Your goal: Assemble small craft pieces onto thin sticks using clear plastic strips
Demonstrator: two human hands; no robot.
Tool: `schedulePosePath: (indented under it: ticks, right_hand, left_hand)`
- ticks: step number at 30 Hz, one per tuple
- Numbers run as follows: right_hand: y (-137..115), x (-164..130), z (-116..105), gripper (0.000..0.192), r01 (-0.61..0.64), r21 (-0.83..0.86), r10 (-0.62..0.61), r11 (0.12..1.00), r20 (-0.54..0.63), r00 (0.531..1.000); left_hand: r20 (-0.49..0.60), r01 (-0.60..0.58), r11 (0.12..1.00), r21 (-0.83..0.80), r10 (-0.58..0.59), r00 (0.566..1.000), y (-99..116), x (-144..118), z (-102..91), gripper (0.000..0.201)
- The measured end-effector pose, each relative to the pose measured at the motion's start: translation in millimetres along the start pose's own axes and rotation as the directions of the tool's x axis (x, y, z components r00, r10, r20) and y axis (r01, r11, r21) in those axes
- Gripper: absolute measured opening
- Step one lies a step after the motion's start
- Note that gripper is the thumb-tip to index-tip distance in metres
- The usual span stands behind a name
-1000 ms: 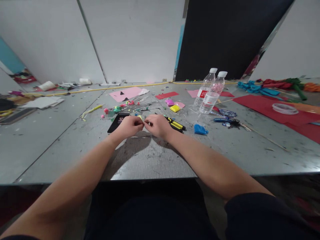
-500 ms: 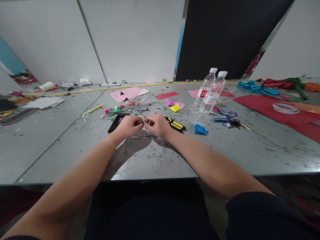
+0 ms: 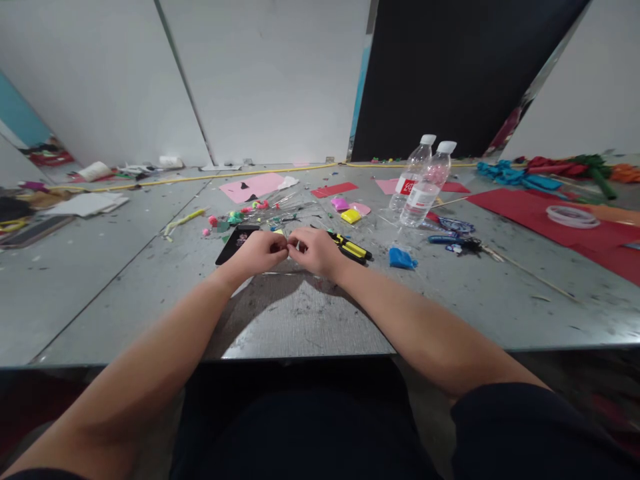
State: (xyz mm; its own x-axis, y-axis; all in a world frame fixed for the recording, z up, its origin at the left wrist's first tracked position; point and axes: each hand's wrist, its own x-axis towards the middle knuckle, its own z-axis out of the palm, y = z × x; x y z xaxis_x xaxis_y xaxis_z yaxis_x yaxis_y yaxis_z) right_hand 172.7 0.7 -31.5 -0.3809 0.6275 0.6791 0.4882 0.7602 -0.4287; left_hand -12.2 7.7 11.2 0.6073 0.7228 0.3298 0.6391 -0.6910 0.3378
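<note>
My left hand and my right hand meet above the table near its front, fingertips pinched together and touching. Whatever they pinch is too small or too hidden to name. Beside my left hand lies a black phone, partly covered by it. Black-and-yellow tools, perhaps cutters, lie just right of my right hand. Farther right is a blue packet. Behind the hands sit a yellow packet and a purple packet.
Two clear bottles stand right of centre. Red sheets bear a clear ring at right. Blue-handled pliers lie near a thin stick. Colourful bits and a pink sheet lie behind my left hand.
Both hands stay almost in the same place, with only a tiny shift of the fingers. Nothing on the table has visibly moved.
</note>
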Motion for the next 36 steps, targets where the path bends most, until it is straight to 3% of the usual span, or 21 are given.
schedulePosePath:
  ticks: [10,16,21,27,36]
  right_hand:
    - [2.9,1.4,1.5,0.009,-0.015,-0.05,0.011,0.999,-0.078,0.997]
    - [3.9,2.6,3.5,0.013,0.027,-0.054,-0.032,0.998,-0.104,0.994]
    - [2.2,3.0,3.2,0.017,0.003,-0.059,-0.007,0.998,-0.067,0.998]
    - [4.2,1.5,5.6,0.015,-0.021,-0.022,0.019,1.0,-0.099,0.995]
    - [4.6,0.5,2.8,0.017,0.019,0.005,-0.019,1.0,-0.076,0.997]
  left_hand:
    - [-0.044,0.022,0.989,-0.144,-0.029,0.999,4.1,-0.7,-0.3,0.017]
    - [-0.047,0.043,0.986,-0.161,-0.051,0.998,3.7,-0.2,1.2,0.019]
    - [-0.052,0.072,0.983,-0.171,-0.082,0.995,0.8,0.8,1.9,0.019]
    - [-0.056,0.129,0.975,-0.183,-0.142,0.988,-1.0,0.2,4.3,0.02]
    - [-0.054,0.054,0.987,-0.152,-0.063,0.997,0.3,1.0,2.3,0.023]
